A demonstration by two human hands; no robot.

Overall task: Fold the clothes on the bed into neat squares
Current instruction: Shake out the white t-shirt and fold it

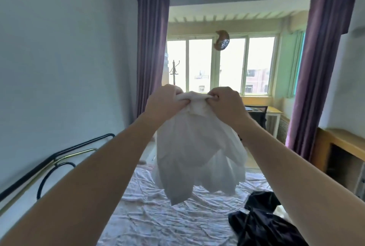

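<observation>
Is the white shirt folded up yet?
No. The white shirt hangs loose above the bed, gripped by the left hand and right hand.

Home bedroom: bed (158, 216), curtains (152, 48)

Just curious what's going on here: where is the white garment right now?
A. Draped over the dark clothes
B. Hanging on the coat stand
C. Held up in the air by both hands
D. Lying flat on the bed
C: the left hand and right hand grip the white garment at its top, and it hangs above the bed.
</observation>
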